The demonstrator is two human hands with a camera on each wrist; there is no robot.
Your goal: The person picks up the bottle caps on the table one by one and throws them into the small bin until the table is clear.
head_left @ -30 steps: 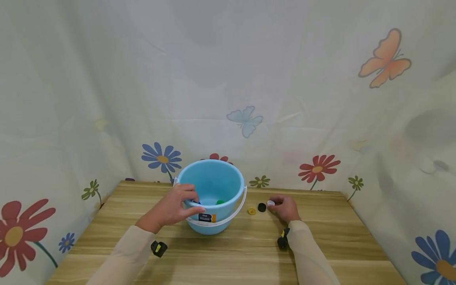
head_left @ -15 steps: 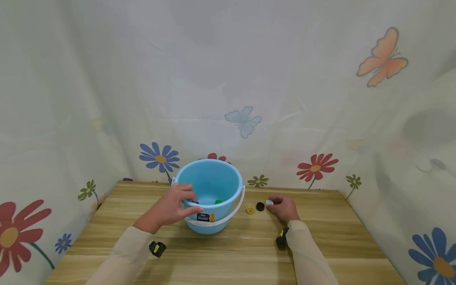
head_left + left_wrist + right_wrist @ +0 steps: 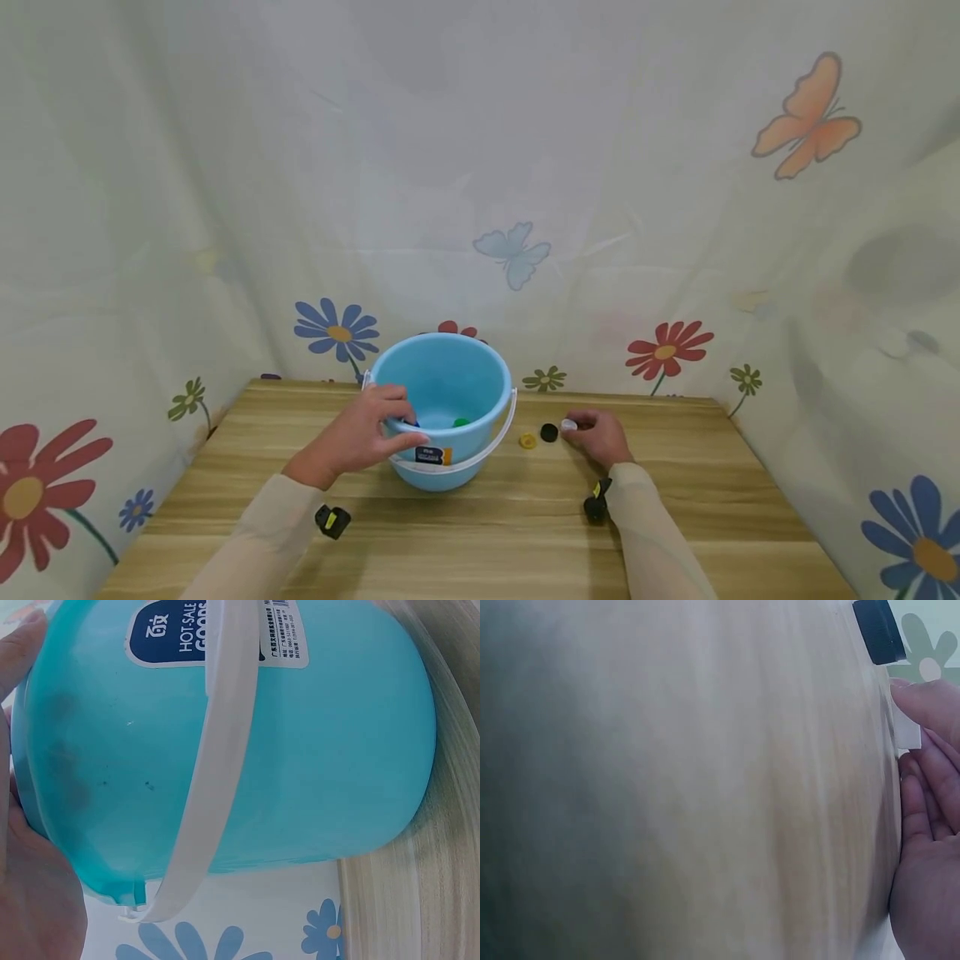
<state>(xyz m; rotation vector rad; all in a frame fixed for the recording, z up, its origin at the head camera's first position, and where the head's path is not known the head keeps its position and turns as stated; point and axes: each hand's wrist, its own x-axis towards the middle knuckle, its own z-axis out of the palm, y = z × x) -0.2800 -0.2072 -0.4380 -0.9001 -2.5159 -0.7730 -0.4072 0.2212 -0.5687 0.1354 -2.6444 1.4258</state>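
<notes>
White cap (image 3: 569,425) is pinched in my right grip (image 3: 603,439) beside a black cap (image 3: 549,432), left grip (image 3: 363,431) just holding the blue bucket (image 3: 450,375).

- My feed showed a light-blue bucket (image 3: 431,367), white handle (image 3: 491,450), dark-blue and orange label (image 3: 432,456).
- I saw a yellow cap (image 3: 528,441), a black cap (image 3: 549,432), a white cap (image 3: 569,425), a green piece (image 3: 461,422).
- The tabletop (image 3: 480,550) carried streaky tan-and-brown wood grain.
- I noted cream sleeves (image 3: 270,533).
- The pale curtain (image 3: 420,167) bore red, blue and green flowers (image 3: 339,333) plus orange and light-blue butterflies (image 3: 813,125).
</notes>
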